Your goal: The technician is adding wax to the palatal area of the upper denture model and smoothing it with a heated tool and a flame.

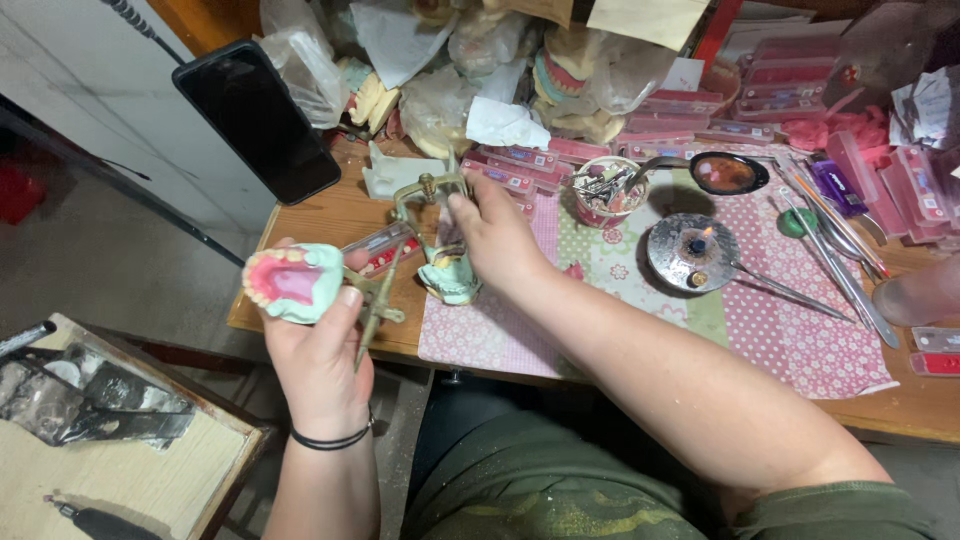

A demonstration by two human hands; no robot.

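Denture cast (293,282) held over cluttered wooden workbench (330,215).

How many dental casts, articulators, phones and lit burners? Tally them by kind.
Mint-green dental casts: 2
Brass articulator: 1
Black phone: 1
Lit burner: 1
Total: 5

Black band on the left wrist (330,440); olive-green clothing (560,490) (dust-flecked).

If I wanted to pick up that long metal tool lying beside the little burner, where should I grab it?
Probably by the bare thin handle, coming from above at its right end. Its left end lies against the lit burner, so that side is best avoided.
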